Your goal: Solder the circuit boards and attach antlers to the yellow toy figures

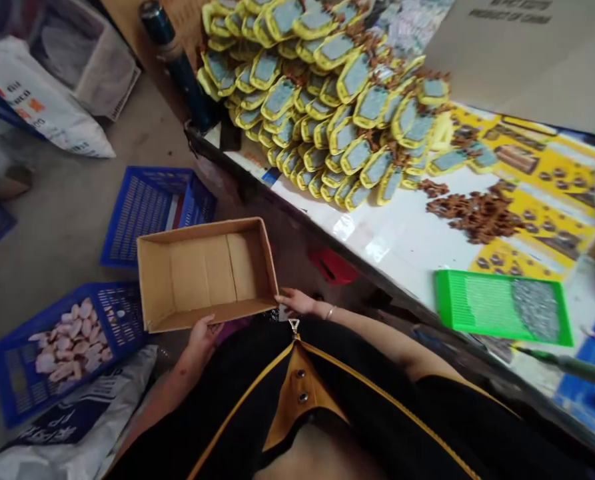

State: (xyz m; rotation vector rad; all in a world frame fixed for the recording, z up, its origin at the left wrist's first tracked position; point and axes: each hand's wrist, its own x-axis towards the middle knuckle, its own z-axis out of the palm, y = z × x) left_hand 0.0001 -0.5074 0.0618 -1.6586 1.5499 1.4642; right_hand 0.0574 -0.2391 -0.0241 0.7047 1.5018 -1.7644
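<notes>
In the head view, an open cardboard box [202,270] with bare brown inner walls is in front of my body, tilted slightly. My left hand [204,337] grips its near wall from below, with part of the fingers hidden behind the cardboard. At the box's near right corner, my right hand [297,303] pinches the edge between thumb and fingers. A bracelet circles the right wrist.
Yellow-edged grey pieces [327,113] are heaped on the table [327,207] at right, beside small brown parts [477,212] and a green tray [452,300] of screws. Blue baskets [137,207] and a white sack [42,100] occupy the floor at left.
</notes>
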